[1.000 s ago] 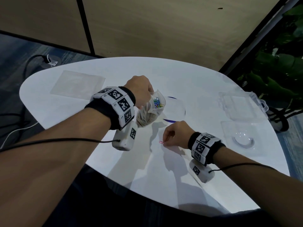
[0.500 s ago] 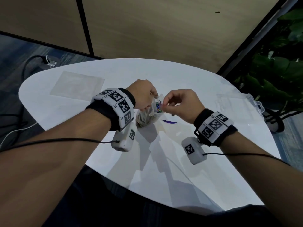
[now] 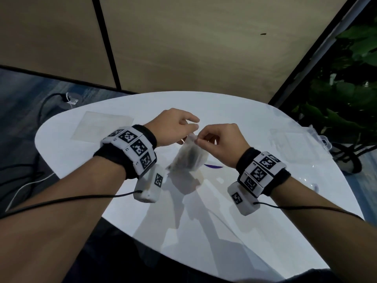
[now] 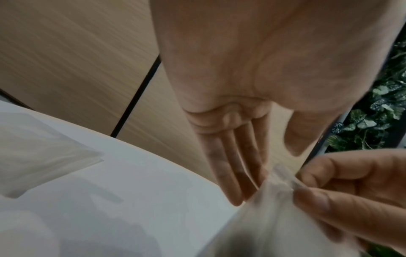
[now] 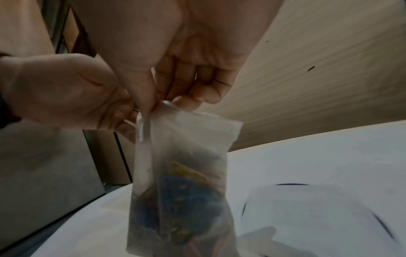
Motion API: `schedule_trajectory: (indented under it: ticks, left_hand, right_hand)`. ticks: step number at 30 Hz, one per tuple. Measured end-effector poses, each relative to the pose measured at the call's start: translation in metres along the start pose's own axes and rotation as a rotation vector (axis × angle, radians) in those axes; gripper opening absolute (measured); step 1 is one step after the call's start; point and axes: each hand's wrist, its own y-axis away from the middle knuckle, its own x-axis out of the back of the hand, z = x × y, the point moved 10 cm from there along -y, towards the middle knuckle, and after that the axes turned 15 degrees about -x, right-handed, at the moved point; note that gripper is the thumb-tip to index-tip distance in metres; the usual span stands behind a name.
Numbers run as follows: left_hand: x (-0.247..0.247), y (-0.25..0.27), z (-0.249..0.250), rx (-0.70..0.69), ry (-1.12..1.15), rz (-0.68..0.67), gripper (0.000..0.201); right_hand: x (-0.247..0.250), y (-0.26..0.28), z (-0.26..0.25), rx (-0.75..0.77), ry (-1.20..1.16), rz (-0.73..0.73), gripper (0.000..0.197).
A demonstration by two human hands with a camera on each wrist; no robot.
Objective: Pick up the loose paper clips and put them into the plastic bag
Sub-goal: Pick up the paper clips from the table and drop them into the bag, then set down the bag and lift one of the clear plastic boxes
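White tabotop is wrong, so plainly: White tabletop [image 3: 85, 152] now shows no loose clips. Right hand [image 3: 222, 144] has come up from it, and both it and left hand [image 3: 173, 127] pinch the top of the bag [image 3: 189, 158], which hangs above, full of clips [image 5: 189, 196]. Sealing looks next.

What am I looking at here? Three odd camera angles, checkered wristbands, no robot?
No robot: a person works bare-handed. The checkered bands carry a small camera on each wrist; the wide picture comes from a head camera looking down, the two close-ups look along each hand. The left hand and right hand both pinch the top of a small plastic bag, lifted above the white table, with coloured paper clips inside. Clear plastic boxes lie at the table's right, a clear sheet at its left.
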Motion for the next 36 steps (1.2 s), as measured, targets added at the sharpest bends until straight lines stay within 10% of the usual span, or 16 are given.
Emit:
schedule_trajectory:
  ticks: [15, 24, 36]
  left_hand:
    - [0.01, 0.018, -0.01, -0.104, -0.264, -0.093, 0.007]
    - [0.031, 0.013, -0.032, 0.011, -0.28, 0.059, 0.005]
    - [0.041, -0.006, -0.09, 0.191, -0.37, 0.26, 0.019]
  right_hand:
    - [-0.027, -0.003, 0.0, -0.037, -0.039, 0.022, 0.016]
    - [-0.009, -0.009, 0.026, -0.009, 0.127, 0.069, 0.009]
    - [0.001, -0.022, 0.116, -0.333, 0.172, 0.014, 0.026]
